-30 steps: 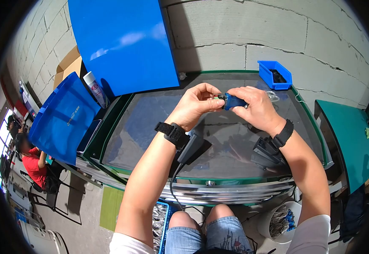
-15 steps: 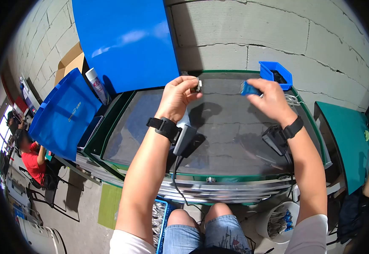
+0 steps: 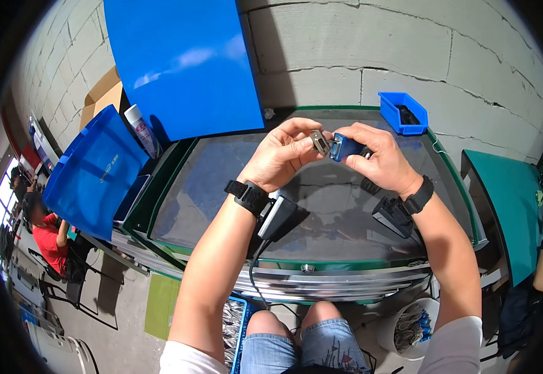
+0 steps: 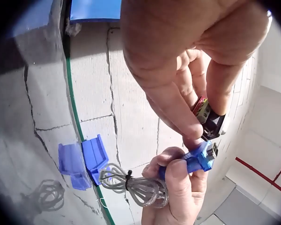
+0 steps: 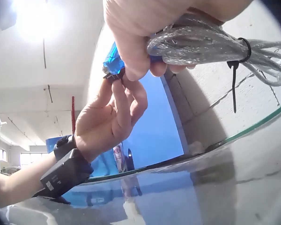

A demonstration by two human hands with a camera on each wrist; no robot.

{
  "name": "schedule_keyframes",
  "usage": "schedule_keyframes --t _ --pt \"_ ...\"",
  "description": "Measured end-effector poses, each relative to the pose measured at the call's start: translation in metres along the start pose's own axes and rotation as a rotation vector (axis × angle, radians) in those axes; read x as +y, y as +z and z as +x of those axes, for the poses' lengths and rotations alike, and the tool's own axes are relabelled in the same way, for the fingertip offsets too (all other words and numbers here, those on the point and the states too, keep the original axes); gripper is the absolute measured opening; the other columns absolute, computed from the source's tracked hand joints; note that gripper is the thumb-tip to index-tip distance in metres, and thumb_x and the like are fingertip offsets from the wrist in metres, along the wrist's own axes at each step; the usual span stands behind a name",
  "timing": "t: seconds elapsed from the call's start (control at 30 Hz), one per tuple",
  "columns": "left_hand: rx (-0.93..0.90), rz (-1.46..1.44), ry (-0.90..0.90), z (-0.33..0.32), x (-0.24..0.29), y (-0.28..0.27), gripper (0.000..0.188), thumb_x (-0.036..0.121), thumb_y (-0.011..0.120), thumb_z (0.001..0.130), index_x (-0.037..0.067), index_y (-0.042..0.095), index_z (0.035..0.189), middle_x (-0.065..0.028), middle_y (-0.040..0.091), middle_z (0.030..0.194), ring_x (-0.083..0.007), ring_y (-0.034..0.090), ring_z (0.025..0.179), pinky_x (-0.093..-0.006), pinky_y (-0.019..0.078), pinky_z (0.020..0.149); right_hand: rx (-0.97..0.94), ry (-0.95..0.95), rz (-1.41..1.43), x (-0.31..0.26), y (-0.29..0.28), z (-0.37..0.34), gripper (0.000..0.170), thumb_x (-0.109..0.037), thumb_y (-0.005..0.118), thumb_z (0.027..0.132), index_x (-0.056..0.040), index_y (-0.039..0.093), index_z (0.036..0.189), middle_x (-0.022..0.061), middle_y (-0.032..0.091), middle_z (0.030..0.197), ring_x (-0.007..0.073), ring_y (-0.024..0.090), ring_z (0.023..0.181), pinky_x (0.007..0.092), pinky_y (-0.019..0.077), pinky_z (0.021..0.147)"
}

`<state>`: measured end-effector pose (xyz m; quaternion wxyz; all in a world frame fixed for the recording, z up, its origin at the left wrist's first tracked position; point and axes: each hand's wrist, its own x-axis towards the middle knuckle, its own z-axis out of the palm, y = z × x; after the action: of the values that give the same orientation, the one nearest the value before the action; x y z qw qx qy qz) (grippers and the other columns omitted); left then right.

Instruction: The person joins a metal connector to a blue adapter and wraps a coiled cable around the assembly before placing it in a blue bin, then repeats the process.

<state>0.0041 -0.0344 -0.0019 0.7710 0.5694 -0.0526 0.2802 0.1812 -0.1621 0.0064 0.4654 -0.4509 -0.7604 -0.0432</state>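
My left hand [image 3: 270,159] pinches a small metal-faced connector [image 3: 319,142] between thumb and fingertips. In the left wrist view it appears as a black block with a bit of red and green circuit board [image 4: 203,112]. A blue translucent cable plug [image 3: 345,148] is gripped by my right hand [image 3: 380,156], its metal end turned toward the connector. The two ends come very close together above the table. From the plug hangs a grey cable [image 4: 136,190], coiled and bound with a black tie [image 5: 233,70].
Below the hands lies a dark, glossy table top [image 3: 321,230] with green edging. A blue bin [image 3: 408,118] holding black pieces stands at its back right corner. A spray can [image 3: 142,131] and a tall blue panel [image 3: 184,68] stand at the left. A white bucket of cables [image 3: 412,330] is below right.
Half a second ago the hands were well apart; they have come back together over the table's middle. One second ago the connector and plug were also together.
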Motion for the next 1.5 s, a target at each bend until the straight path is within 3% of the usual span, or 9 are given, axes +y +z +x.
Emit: schedule_keyframes --t 0.33,1.17,1.5 --pt "0.007 0.106 0.006 -0.0025 -0.0007 -0.0027 0.03 0.011 0.07 0.078 0.007 0.058 0.106 -0.0037 0.063 0.094 -0.0132 0.063 0.084 -0.0298 0.0534 0.077 0.012 -0.044 -0.002 0.0005 0.0028 0.001 0.032 0.0 0.066 0.07 -0.0041 0.06 0.101 0.0087 0.061 0.086 0.024 0.061 0.076 0.0308 0.0488 0.066" --pt "0.037 0.147 0.006 -0.0018 0.0002 0.0015 0.031 0.013 0.071 0.078 0.007 0.059 0.106 -0.0046 0.064 0.094 -0.0131 0.062 0.086 -0.029 0.0535 0.078 0.013 -0.029 -0.032 0.0016 0.0039 0.0002 0.034 -0.001 0.067 0.069 -0.0039 0.06 0.102 0.0103 0.061 0.085 0.0254 0.061 0.074 0.0314 0.0483 0.065" --pt "0.171 0.246 0.04 -0.0013 0.0007 0.0039 0.025 0.007 0.072 0.076 0.005 0.059 0.098 -0.0043 0.062 0.089 -0.0116 0.061 0.079 -0.0267 0.0529 0.073 0.017 0.008 -0.091 0.0044 0.0031 -0.0015 0.033 -0.005 0.067 0.07 -0.0041 0.06 0.102 0.0119 0.06 0.086 0.0288 0.06 0.074 0.0339 0.0481 0.064"
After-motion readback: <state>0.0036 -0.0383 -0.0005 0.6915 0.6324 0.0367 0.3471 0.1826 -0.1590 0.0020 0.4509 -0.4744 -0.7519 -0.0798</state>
